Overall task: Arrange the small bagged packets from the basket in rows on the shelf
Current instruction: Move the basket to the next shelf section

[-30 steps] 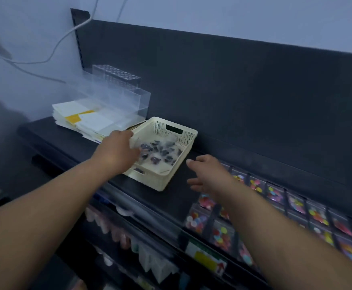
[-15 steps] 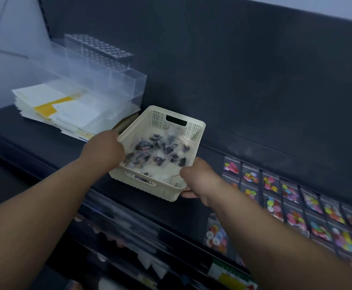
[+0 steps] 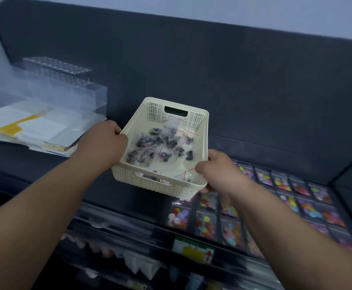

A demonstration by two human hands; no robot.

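Two hands hold the basket [image 3: 150, 184]. Head view: left hand [image 3: 106, 143] curled over the left rim, right hand [image 3: 219, 170] gripping the near right corner. Packets [image 3: 160, 145] lie loose inside, between the hands. Basket long axis runs away from the person. Shelf [image 3: 45, 164] rows [image 3: 275, 195] lie rightward, nearer the right hand.

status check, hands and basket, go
Cream basket gripped at its side rims by left hand and right hand. Inside, dark bagged packets lie loose, none laid out yet. Rows of colourful packets cover the shelf to its right.
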